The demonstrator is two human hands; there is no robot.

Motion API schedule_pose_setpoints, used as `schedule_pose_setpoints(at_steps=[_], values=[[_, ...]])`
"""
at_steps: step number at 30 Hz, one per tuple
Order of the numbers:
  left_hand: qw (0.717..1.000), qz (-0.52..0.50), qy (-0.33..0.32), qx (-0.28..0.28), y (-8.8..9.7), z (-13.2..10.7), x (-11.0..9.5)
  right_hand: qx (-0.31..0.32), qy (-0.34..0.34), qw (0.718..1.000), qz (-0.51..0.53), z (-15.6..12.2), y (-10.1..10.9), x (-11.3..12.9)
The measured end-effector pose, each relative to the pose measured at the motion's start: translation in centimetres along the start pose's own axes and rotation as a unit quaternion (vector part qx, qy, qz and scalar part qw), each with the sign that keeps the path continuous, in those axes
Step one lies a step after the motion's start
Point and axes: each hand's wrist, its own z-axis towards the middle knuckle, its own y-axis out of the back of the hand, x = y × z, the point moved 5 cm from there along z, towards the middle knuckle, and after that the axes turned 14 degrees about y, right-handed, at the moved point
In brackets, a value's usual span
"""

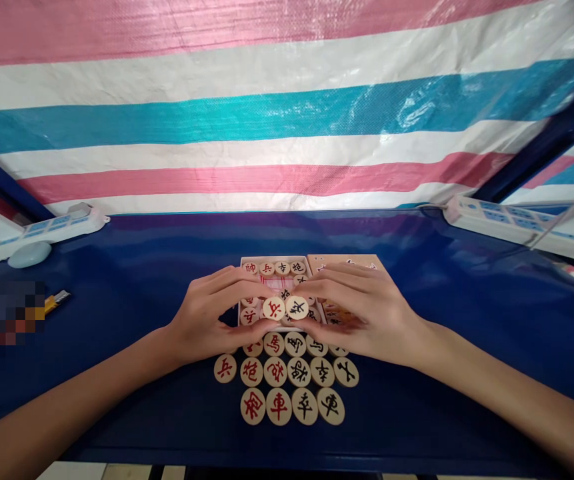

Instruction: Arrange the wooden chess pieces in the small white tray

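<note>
The person sits at the near edge of the blue table [467,320] and works with round wooden chess pieces. The left hand [207,320] pinches a red-marked piece [273,308] between thumb and fingers, and the right hand [367,317] pinches a black-marked piece [297,307] in the same way; the two discs touch side by side, faces toward the camera. Both are held just above the wooden box [287,267], which lies near the middle of the table with its lid [347,261] open to the right.

I judge the work is about half done: some pieces sit in the box along its far side, while the rows of pieces [287,373] lie flat between the box and the near edge. The box's long axis seems to run from the near edge to the far edge, though the hands cover most of it.
</note>
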Motion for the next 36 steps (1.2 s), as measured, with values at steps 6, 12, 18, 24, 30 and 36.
schedule_pose_setpoints(at_steps=[6,12,18,24,30,36], values=[[1.000,0.007,-0.005,0.006,0.0,0.1,0.0,0.004,-0.007,1.000,-0.003,0.1,0.2,-0.1],[0.998,0.016,-0.031,0.060,0.3,0.2,-0.8,0.022,0.048,0.999,0.003,0.6,0.4,1.4],[0.985,0.072,-0.050,0.146,0.0,0.1,-1.7,0.067,0.084,0.994,-0.019,0.9,-0.2,2.2],[0.979,0.087,-0.066,0.172,-0.4,-0.2,-1.3,0.101,0.093,0.990,-0.027,0.9,-0.7,2.1],[0.978,0.083,-0.078,0.176,-0.5,-0.3,-1.2,0.102,0.102,0.988,-0.050,0.4,-0.9,1.9],[0.979,0.081,-0.084,0.164,-0.5,-0.4,-1.2,0.115,0.105,0.987,-0.046,0.1,-1.1,1.7]])
